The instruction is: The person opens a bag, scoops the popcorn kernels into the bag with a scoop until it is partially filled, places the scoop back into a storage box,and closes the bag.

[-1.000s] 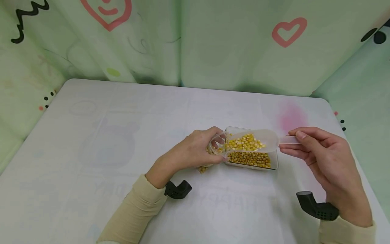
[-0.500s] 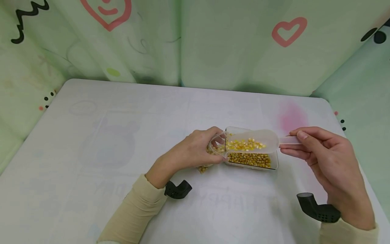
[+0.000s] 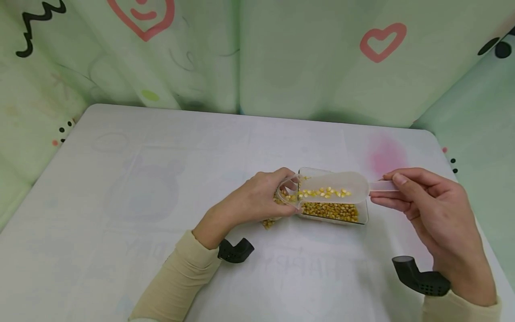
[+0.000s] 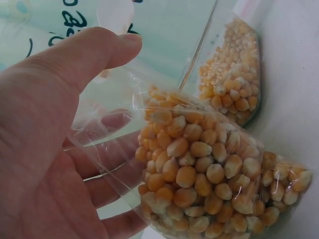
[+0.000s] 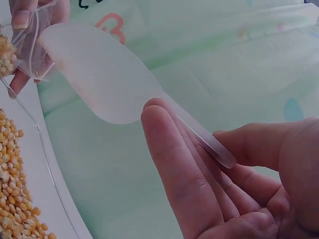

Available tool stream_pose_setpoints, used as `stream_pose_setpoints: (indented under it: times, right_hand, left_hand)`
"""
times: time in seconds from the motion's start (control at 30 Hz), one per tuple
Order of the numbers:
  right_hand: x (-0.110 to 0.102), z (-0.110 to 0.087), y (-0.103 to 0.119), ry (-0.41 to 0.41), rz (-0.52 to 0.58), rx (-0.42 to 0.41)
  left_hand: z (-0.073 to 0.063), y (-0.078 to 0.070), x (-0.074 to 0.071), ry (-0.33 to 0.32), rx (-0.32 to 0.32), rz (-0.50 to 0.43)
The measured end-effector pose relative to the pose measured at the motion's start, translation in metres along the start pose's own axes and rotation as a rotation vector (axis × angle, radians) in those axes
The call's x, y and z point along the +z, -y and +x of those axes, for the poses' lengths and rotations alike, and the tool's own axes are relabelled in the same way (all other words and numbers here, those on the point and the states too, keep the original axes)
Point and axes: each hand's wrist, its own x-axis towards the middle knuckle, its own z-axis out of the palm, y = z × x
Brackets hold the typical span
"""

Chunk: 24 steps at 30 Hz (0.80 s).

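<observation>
My left hand (image 3: 255,197) grips a clear zip-top plastic bag (image 4: 199,164) by its mouth, spreading it wide. Corn kernels fill the bag's lower part, which rests on the table. Between thumb and fingers, my right hand (image 3: 442,219) pinches the handle of a translucent white scoop (image 3: 346,181). The scoop's tip lies at the bag's mouth, tilted down toward it, with a thin row of kernels (image 3: 325,192) along its lower side. Below the scoop stands a clear rectangular container (image 3: 363,213) holding more corn kernels (image 5: 12,184). The scoop hides part of the container.
A white table (image 3: 141,179) with a faint printed pattern lies under everything. Green curtains (image 3: 297,67) with drawn hearts hang behind and on both sides. Black camera mounts (image 3: 236,250) sit at both wrists.
Kernels have slid from the scoop into the bag, leaving far fewer in the scoop. My right hand has shifted very slightly down; the left hand holds its place.
</observation>
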Motion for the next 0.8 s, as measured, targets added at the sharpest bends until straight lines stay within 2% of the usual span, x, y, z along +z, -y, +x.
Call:
stream_pose_setpoints:
  times: [0.13,0.33,0.53,0.63,0.8]
  right_hand:
    - [0.004,-0.001,0.001,-0.022,-0.039,-0.008]
    - [0.015,-0.005,0.007,-0.143,-0.249,0.022]
    - [0.023,-0.010,0.012,-0.186,-0.381,0.024]
    - [0.025,-0.012,0.013,-0.197,-0.414,0.014]
    - [0.027,-0.013,0.014,-0.197,-0.398,-0.005]
  left_hand:
    - [0.000,-0.001,0.000,-0.003,-0.002,-0.002]
    - [0.000,0.000,0.000,-0.002,-0.005,-0.003]
    - [0.000,0.001,0.001,-0.003,0.000,0.007]
    - [0.000,0.000,0.001,-0.007,0.000,0.009]
    - [0.000,0.000,0.001,-0.011,0.001,0.006]
